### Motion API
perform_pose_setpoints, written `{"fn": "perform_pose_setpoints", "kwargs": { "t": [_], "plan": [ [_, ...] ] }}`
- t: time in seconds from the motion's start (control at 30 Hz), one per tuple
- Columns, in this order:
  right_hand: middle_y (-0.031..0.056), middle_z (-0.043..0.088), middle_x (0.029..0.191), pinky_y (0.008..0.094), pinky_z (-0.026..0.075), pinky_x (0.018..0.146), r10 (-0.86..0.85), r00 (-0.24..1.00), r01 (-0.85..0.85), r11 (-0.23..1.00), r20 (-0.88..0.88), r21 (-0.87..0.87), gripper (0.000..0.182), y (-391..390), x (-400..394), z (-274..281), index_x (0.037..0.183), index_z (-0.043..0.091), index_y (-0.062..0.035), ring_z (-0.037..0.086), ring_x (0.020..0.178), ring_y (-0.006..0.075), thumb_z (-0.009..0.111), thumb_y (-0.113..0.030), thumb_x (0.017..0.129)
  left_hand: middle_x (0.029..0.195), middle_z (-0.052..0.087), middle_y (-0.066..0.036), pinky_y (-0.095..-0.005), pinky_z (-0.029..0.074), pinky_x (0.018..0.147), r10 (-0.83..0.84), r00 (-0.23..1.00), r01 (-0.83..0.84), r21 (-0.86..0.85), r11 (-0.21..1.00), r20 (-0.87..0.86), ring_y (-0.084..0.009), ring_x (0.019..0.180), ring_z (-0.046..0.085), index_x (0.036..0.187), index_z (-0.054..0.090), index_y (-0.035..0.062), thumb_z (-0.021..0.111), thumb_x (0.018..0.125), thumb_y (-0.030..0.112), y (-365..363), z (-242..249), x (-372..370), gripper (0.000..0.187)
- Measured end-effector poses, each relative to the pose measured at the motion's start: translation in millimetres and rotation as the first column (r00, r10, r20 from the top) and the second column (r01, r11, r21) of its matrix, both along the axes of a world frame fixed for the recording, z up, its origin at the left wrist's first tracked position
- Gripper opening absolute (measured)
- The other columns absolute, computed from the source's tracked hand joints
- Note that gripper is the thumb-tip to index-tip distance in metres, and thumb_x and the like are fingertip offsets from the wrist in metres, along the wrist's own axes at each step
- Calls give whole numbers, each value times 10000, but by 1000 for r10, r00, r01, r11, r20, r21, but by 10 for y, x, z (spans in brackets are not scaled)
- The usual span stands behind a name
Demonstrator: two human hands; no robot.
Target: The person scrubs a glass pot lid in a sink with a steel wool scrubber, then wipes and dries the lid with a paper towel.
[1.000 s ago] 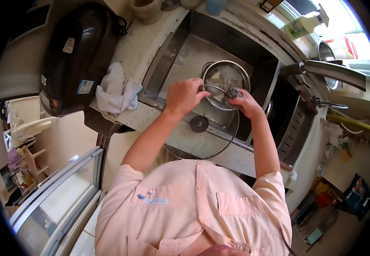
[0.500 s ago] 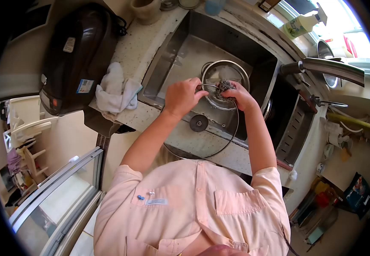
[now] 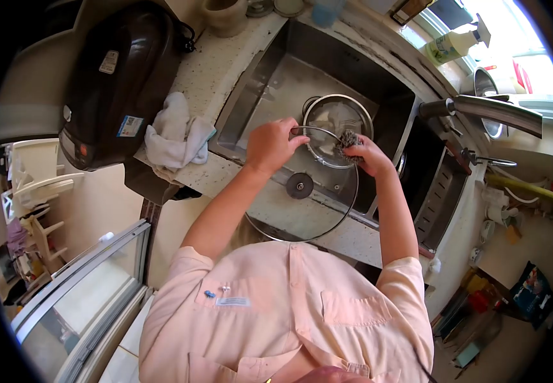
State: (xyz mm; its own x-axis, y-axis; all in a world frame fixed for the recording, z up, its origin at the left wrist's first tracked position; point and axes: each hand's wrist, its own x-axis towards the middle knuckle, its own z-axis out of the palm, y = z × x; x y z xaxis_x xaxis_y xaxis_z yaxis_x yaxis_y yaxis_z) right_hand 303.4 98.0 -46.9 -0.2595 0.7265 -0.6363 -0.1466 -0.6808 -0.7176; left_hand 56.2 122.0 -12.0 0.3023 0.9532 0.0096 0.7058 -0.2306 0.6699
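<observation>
A round glass pot lid (image 3: 329, 214) with a metal rim and a dark knob is held over the front edge of the sink (image 3: 251, 96). My left hand (image 3: 270, 147) is closed on the lid's far rim, left of centre. In my right hand (image 3: 371, 157) is a grey steel wool scrubber (image 3: 349, 144), its fingers closed around it and pressing it at the lid's rim. Below and beyond the hands, a round metal pot (image 3: 359, 115) sits in the sink, partly covered by the lid and the scrubber.
A faucet (image 3: 496, 112) reaches over the sink's right side, near a slotted metal rack (image 3: 431, 214). Left of the sink lie a crumpled white cloth (image 3: 176, 137) and a dark appliance (image 3: 120, 76). A pump bottle (image 3: 452, 46) stands by the window.
My right hand has slid the scrubber a little to the right and toward me along the lid's rim. My left hand keeps its hold on the lid.
</observation>
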Motion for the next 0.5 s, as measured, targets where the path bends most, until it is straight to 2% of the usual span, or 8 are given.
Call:
{"fn": "perform_pose_setpoints", "kwargs": {
  "t": [0.13, 0.17, 0.27, 0.33, 0.43, 0.5],
  "plan": [
    [46, 614, 852, 244, 458, 720, 135, 990, -137, 989, 33, 58, 291, 257, -191, 9, 954, 583, -3, 584, 781, 125, 623, -37, 668, 679, 603, -62, -336, 434, 520, -25, 1000, 25, 48, 999, -9, -235, 610, 586, 796, 603, 82, 718, 672, 359, -18, -13, 33, 325],
    [45, 614, 856, 238, 440, 718, 120, 990, -128, 986, 75, 109, 298, 289, -299, 69, 958, 588, -4, 567, 766, 116, 630, -56, 668, 679, 603, -62, -337, 434, 520, -29, 1000, 29, 62, 998, -12, -237, 610, 585, 796, 603, 81, 717, 673, 358, -4, -7, 42, 323],
    [46, 614, 867, 235, 420, 730, 14, 1000, -14, 1000, -3, 22, 321, 129, -225, 158, 972, 589, -3, 551, 759, 112, 640, -78, 664, 681, 604, -60, -339, 432, 523, -31, 999, 32, 57, 998, -22, -242, 613, 585, 796, 600, 81, 713, 677, 355, -4, 11, 18, 319],
    [36, 614, 824, 225, 412, 716, 6, 992, -19, 995, 128, 97, 284, 13, -37, -12, 936, 612, -2, 548, 738, 100, 642, -92, 669, 682, 605, -58, -340, 431, 525, -4, 1000, 4, 7, 1000, -20, -242, 614, 585, 796, 598, 82, 711, 682, 353, -8, -10, 23, 315],
    [17, 613, 778, 210, 411, 682, 12, 952, -55, 989, 306, 135, 225, 52, -147, 112, 879, 637, 3, 544, 717, 87, 639, -96, 677, 682, 607, -62, -342, 435, 528, -1, 1000, 2, 55, 998, -30, -242, 615, 588, 789, 600, 77, 714, 679, 353, -26, -61, -5, 318],
    [14, 619, 796, 210, 412, 691, 47, 964, -97, 979, 262, 181, 230, 172, -324, 153, 893, 636, 6, 545, 728, 83, 632, -90, 685, 681, 608, -64, -343, 435, 526, -9, 1000, 10, 33, 999, -26, -242, 615, 588, 779, 601, 76, 716, 676, 350, -32, -23, 4, 315]
  ]
}}
